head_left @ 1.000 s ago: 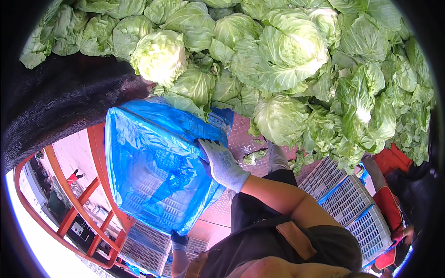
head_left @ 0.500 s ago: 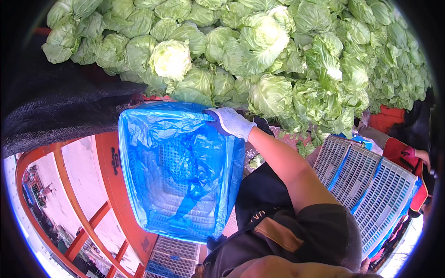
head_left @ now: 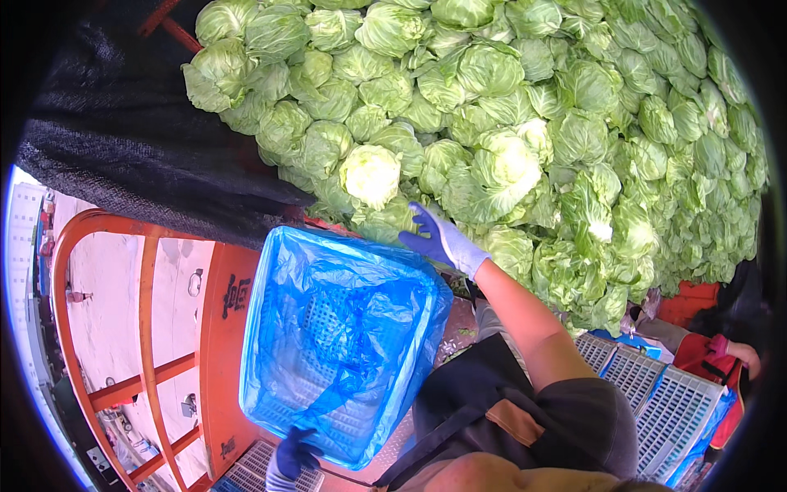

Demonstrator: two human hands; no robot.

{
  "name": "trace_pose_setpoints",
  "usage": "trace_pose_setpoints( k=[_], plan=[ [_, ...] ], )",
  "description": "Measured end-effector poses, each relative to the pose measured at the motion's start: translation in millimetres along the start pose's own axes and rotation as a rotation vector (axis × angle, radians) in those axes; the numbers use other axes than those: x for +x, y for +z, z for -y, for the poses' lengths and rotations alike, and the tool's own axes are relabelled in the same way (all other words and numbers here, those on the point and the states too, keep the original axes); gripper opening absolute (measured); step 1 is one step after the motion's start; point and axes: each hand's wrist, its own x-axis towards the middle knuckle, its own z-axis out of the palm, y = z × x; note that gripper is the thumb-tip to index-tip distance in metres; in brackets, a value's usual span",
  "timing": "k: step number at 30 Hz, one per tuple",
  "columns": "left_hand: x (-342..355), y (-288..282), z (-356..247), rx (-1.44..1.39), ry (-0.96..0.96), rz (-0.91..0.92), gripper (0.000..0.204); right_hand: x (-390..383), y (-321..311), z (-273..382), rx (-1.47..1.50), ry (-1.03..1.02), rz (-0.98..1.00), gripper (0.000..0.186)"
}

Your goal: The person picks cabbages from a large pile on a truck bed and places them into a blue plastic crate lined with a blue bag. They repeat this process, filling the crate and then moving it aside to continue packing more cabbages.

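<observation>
A crate lined with a thin blue plastic bag [head_left: 344, 328] sits tilted in front of me, its mouth facing up and nothing but the liner inside. My right hand [head_left: 443, 242], in a pale glove with a blue palm, is just past the crate's far right corner. Its fingers are spread toward the pile of cabbages [head_left: 467, 107] and hold nothing. By the near left rim is my left hand [head_left: 295, 455], also gloved, with fingers apart. Whether it touches the bag is hard to tell. A trimmed, whitish cabbage [head_left: 370, 175] lies near the front of the heap.
Orange metal rails [head_left: 147, 320] and an orange panel stand at the left. Black netting [head_left: 156, 156] drapes beside the heap. Grey plastic crates [head_left: 648, 394] are stacked at the right, near another person's arm [head_left: 742, 354]. Another grey crate [head_left: 254, 467] lies below my left hand.
My right hand has let go of the bag's far rim and moved toward the cabbages, fingers spreading. My left hand has come into clear view at the near rim. The view has shifted.
</observation>
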Motion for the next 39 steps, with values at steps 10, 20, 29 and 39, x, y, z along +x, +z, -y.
trace_pose_setpoints(
  k=[10,20,29,39],
  plan=[
    [403.6,187.2,-361.2,0.738,1.443,-0.427,0.060,180.9,42.6,23.8,0.646,0.437,-0.010,0.117],
    [142.7,361.9,-263.6,0.952,1.470,-0.710,0.095,109.8,-62.8,-50.6,1.486,0.258,0.343,0.072],
    [145.5,222.7,-125.4,-0.895,0.929,0.388,0.083,-34.5,18.6,91.0,0.049,-0.138,0.573,0.065],
    [448.9,124.9,-161.0,0.135,0.784,-1.006,0.121,-18.1,69.2,-10.8,-0.469,-0.103,0.215,0.053]
  ],
)
